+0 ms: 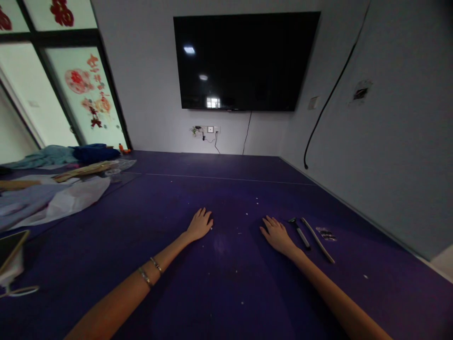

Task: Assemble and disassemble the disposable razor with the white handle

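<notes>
My left hand (200, 224) lies palm down on the purple tabletop (219, 274), fingers stretched out and holding nothing. Two bracelets (150, 272) circle that wrist. To the right, my right hand (277, 233) also rests flat with its fingers a little apart. Just beyond its outer side lies a razor-like tool (300, 234) with a grey handle and a dark head. Beside the tool runs a thin, slightly curved pale strip (317, 241). A small, dark, clear-edged packet (326, 234) sits further right.
Cloth and plastic sheeting (78, 198) pile up at the left, with a blue bundle (95, 152) behind. A device on a white stand (13, 259) stands at the left edge. A black cable (332, 92) hangs by the right wall. Small white scraps dot the surface.
</notes>
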`<state>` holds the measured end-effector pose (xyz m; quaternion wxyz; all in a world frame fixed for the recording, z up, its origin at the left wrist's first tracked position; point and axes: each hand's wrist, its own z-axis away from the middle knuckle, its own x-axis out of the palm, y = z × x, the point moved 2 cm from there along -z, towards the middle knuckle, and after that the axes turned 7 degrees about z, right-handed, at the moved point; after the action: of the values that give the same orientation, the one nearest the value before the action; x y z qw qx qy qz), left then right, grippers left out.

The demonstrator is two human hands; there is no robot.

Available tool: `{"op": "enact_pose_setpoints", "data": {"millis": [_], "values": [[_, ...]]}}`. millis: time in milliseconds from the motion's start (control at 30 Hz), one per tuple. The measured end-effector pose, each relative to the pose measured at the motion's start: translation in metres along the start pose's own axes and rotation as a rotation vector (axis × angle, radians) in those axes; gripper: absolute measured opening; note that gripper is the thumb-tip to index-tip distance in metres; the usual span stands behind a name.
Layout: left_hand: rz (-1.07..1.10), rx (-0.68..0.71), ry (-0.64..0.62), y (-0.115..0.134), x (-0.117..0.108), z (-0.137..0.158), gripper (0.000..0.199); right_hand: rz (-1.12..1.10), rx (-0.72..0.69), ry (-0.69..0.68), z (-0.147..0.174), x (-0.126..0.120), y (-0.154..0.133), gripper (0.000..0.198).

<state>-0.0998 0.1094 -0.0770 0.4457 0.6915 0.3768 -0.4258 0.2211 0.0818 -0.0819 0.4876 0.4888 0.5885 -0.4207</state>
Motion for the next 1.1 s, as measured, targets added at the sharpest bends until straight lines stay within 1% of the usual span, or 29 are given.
{"op": "enact_pose_setpoints", "data": {"millis": [233, 467, 667, 900, 1100], "values": [[-0.078, 0.041, 0.028, 0.0004, 0.0005, -0.0001, 0.050, -0.035, 0.034, 0.058, 0.0043, -0.0039, -0.0038, 0.053], [-0.050, 0.055, 0.067, 0.0002, -0.0005, -0.0008, 0.048, -0.055, 0.018, 0.104, 0.0087, -0.0090, -0.0051, 0.050], [-0.030, 0.042, 0.077, 0.0036, -0.0028, 0.0003, 0.047, -0.060, 0.025, 0.080, 0.0089, -0.0100, -0.0035, 0.049], [-0.006, 0.030, 0.057, 0.0071, -0.0057, 0.0011, 0.045, -0.052, 0.002, 0.094, 0.0088, -0.0077, -0.0024, 0.050], [0.003, 0.035, 0.054, 0.0058, -0.0063, 0.0013, 0.047, -0.055, 0.009, 0.094, 0.0090, -0.0078, -0.0020, 0.050]]}}
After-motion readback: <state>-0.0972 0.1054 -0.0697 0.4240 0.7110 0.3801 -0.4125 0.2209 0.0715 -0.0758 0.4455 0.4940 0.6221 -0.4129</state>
